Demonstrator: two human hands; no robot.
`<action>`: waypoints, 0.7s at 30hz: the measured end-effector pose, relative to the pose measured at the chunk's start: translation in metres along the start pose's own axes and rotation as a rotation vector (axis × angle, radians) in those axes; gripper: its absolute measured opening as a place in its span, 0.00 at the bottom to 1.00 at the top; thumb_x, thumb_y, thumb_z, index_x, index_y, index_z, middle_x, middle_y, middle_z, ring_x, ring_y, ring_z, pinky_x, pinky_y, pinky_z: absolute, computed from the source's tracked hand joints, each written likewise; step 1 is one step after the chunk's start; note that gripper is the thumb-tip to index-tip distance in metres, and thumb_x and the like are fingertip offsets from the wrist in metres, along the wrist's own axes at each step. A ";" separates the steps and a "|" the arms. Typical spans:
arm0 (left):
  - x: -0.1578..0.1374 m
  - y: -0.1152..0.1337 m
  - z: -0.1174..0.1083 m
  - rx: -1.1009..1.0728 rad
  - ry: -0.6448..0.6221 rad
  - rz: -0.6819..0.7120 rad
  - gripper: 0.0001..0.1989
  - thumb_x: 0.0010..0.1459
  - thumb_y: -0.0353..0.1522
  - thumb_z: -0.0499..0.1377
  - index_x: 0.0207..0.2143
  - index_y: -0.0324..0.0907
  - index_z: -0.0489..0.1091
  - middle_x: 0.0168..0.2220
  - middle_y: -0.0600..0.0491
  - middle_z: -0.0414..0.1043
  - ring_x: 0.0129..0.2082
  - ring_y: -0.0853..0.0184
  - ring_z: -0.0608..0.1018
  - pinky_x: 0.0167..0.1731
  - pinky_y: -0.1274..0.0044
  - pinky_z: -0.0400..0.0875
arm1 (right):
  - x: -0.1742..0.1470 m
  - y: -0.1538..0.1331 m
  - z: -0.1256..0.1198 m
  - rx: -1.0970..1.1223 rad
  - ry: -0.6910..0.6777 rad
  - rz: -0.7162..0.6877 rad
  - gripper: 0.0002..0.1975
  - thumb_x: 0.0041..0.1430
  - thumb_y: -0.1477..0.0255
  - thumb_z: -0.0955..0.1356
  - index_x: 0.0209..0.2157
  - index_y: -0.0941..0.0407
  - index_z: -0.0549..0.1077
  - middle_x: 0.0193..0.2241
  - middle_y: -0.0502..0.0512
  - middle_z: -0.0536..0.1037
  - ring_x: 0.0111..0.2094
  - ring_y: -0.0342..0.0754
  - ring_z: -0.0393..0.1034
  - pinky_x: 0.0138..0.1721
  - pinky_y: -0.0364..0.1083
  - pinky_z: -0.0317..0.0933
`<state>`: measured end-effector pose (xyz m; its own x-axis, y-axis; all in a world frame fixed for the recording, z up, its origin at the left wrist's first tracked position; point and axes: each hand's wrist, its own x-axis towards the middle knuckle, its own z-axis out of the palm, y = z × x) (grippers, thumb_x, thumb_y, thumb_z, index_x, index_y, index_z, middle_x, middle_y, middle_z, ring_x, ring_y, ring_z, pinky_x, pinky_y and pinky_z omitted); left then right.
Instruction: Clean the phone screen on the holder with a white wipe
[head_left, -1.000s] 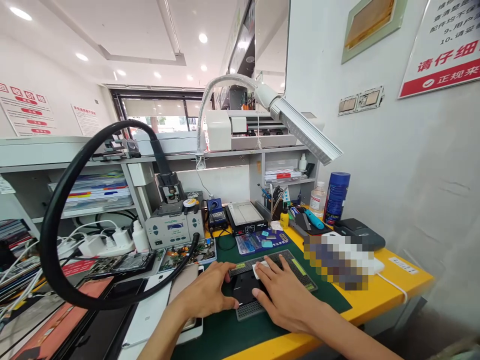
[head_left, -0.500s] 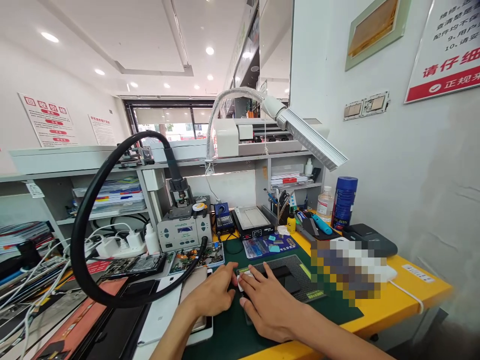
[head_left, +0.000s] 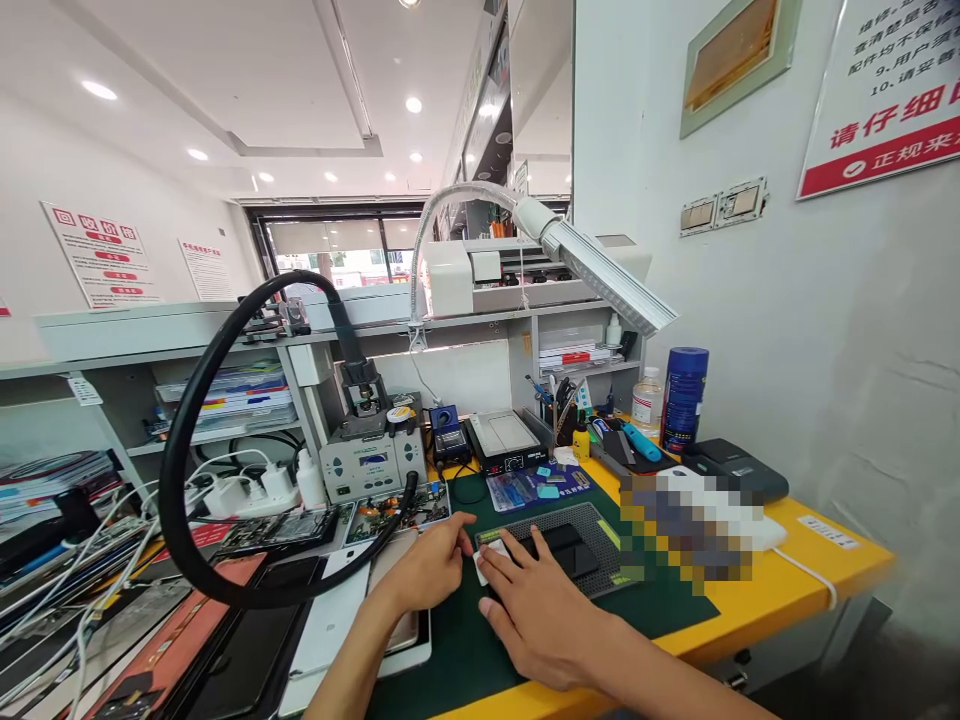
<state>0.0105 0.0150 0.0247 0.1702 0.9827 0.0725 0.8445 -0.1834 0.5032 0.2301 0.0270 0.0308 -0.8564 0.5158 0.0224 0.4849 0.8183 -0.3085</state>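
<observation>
My left hand [head_left: 436, 566] is at the left edge of a dark perforated mat [head_left: 609, 572] with yellow labels. Its fingers are curled in; whatever may lie between them is hidden. My right hand [head_left: 541, 618] rests palm down with fingers spread, its fingertips over a small white piece [head_left: 493, 562] at the mat's left end. Just beyond those fingers a black, flat, phone-like panel [head_left: 576, 550] lies on the mat, partly covered by my hand. All of this is on a green work mat [head_left: 465, 668].
Phones, including a white one [head_left: 330, 630], crowd the left side. A thick black hose [head_left: 176, 470] arches from the grey soldering station [head_left: 371, 465]. Behind stand a flat heating plate [head_left: 508, 440] and a blue can [head_left: 684, 400]. A blurred patch [head_left: 686, 525] covers things on the right.
My left hand has drawn slightly up and left, away from the white piece. My right hand stays nearly in place on it. The camera view has shifted a little.
</observation>
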 end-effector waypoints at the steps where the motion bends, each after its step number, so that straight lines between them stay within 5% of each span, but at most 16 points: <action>1: 0.000 0.000 0.000 0.000 0.003 0.000 0.27 0.58 0.21 0.49 0.59 0.40 0.64 0.45 0.49 0.77 0.46 0.63 0.77 0.49 0.75 0.69 | -0.003 -0.001 0.001 0.006 -0.002 0.002 0.35 0.74 0.54 0.49 0.72 0.60 0.55 0.71 0.63 0.56 0.73 0.70 0.38 0.67 0.77 0.25; 21: 0.000 0.005 0.000 -0.015 -0.011 0.009 0.24 0.61 0.23 0.49 0.59 0.40 0.66 0.45 0.49 0.77 0.46 0.63 0.78 0.49 0.75 0.69 | -0.039 -0.013 0.010 0.044 -0.038 -0.031 0.35 0.74 0.53 0.49 0.72 0.59 0.53 0.72 0.62 0.52 0.72 0.73 0.36 0.66 0.80 0.22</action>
<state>0.0143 0.0141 0.0272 0.1834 0.9807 0.0675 0.8350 -0.1917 0.5158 0.2556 -0.0068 0.0246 -0.8774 0.4798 -0.0035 0.4506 0.8213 -0.3498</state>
